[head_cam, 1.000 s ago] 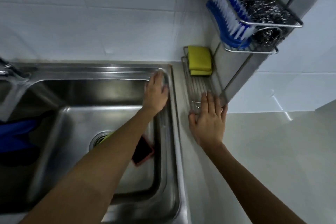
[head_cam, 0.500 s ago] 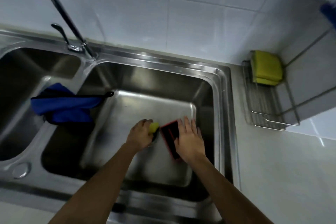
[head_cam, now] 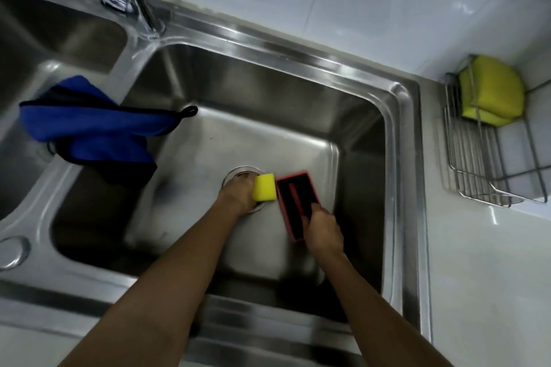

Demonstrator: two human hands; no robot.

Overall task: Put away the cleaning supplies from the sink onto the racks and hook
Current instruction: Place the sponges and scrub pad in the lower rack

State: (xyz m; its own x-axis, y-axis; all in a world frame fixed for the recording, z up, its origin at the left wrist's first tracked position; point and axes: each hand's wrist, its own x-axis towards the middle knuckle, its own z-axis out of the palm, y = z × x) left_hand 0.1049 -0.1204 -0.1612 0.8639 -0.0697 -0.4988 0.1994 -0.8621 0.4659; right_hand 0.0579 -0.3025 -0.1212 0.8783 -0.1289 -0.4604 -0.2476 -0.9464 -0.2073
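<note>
The left hand is down at the bottom of the right-hand basin of the double stainless-steel sink, closed around a small yellow rectangular sponge block; the sponge sticks out past the fingers on the right side, directly over the round metal drain, which the hand partly covers. Just beside it, the right hand grips the near end of a flat rectangular scrubbing pad with a red rim and black face, its fingers curled over the pad's lower edge while the far end points up and away toward the back wall of the basin. The sponge and the pad are almost touching, side by side on the basin floor. A blue cloth with black trim and a hanging loop is draped over the divider between the two basins, its loop end hanging into the right basin. A chrome tap rises from the sink's back ledge near the divider. On the white countertop to the right of the sink, against the tiled wall, a silver wire rack stands with a pair of yellow sponges stacked at its far end; the rest of the rack's wire floor is bare.
</note>
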